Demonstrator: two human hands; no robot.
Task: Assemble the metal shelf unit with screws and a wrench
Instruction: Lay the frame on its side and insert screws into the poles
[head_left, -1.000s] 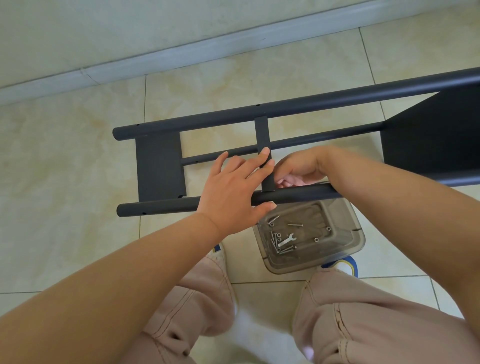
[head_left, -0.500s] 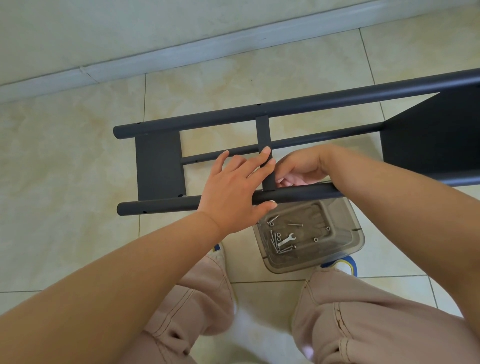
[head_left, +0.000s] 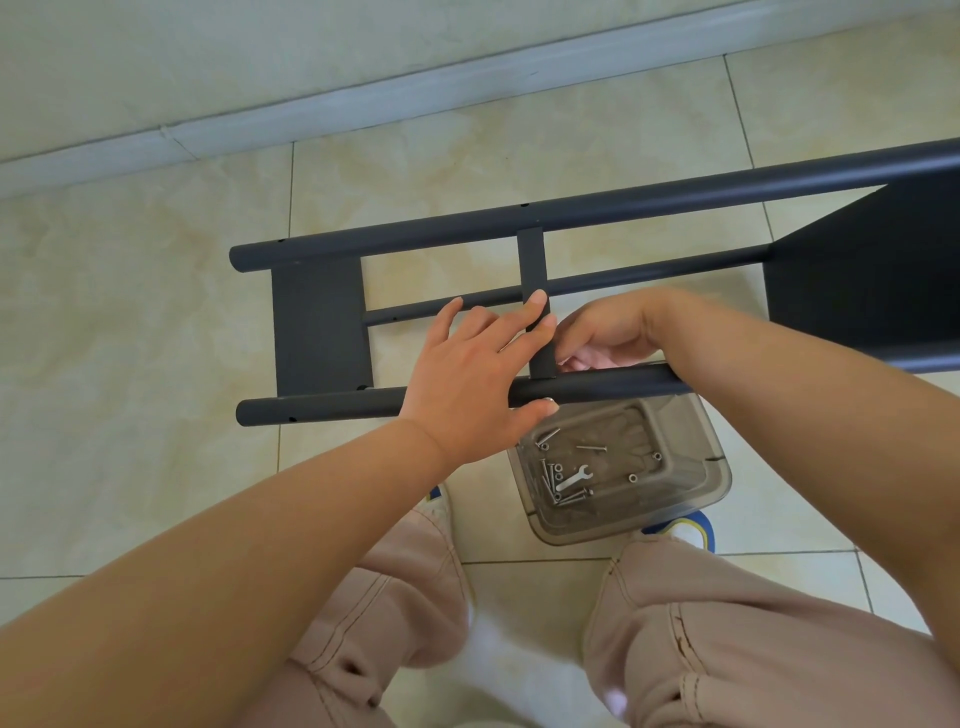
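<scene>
Your left hand (head_left: 467, 379) is lying across the near tube (head_left: 322, 408) of the shelf frame (head_left: 319, 322), fingers (head_left: 535, 304) straight and spread, resting on the short crossbar (head_left: 532, 265), with the thumb tucked under the tube. Your right hand (head_left: 608, 332) is working just on the other side of that crossbar, fingers curled tightly down at the joint where the crossbar meets the near tube. Whatever they are pinching is hidden, so I cannot tell whether a screw is in there.

The frame is lying flat on the tiled floor (head_left: 130, 338), its long tubes running left to right and rising slightly toward the right, the open tube ends pointing left. The crossbar is running straight away from you, square to the tubes.

The plastic tray (head_left: 691, 499) is sitting just on your side of the near tube, partly under it, right below your right hand. The wrench (head_left: 571, 478) is lying in it among loose screws (head_left: 592, 447), its open jaw pointing up and right, its handle slanting down-left. Your right hand is the nearer one; judging from this, reaching for it would mean drawing back toward you over the tube.
</scene>
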